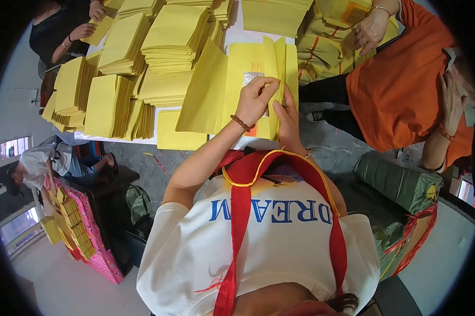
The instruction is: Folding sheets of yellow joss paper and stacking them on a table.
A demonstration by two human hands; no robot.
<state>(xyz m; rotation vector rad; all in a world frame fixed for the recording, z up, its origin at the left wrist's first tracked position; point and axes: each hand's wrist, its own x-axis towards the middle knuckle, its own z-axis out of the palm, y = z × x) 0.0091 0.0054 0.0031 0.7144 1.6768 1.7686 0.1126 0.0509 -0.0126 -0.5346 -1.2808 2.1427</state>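
Yellow paper sheets with upright folded leaves (280, 63) stand at the near edge of a white-topped table (235, 32), and I watch both bare hands at them from my remote seat. On my feed the left hand (256, 98), with a brown beaded bracelet (240, 123) at its wrist, has thumb and fingertips drawn together, pinching the leaves' edge. I see the right hand (288, 120) half closed from the other side, thumb in front, gripping those leaves lower down; its other fingers are partly hidden from me. Just left of the leaves I make out a silver foil rectangle (253, 77) on a flat yellow sheet (236, 66). Thick stacks of yellow paper (174, 31) rise farther left.
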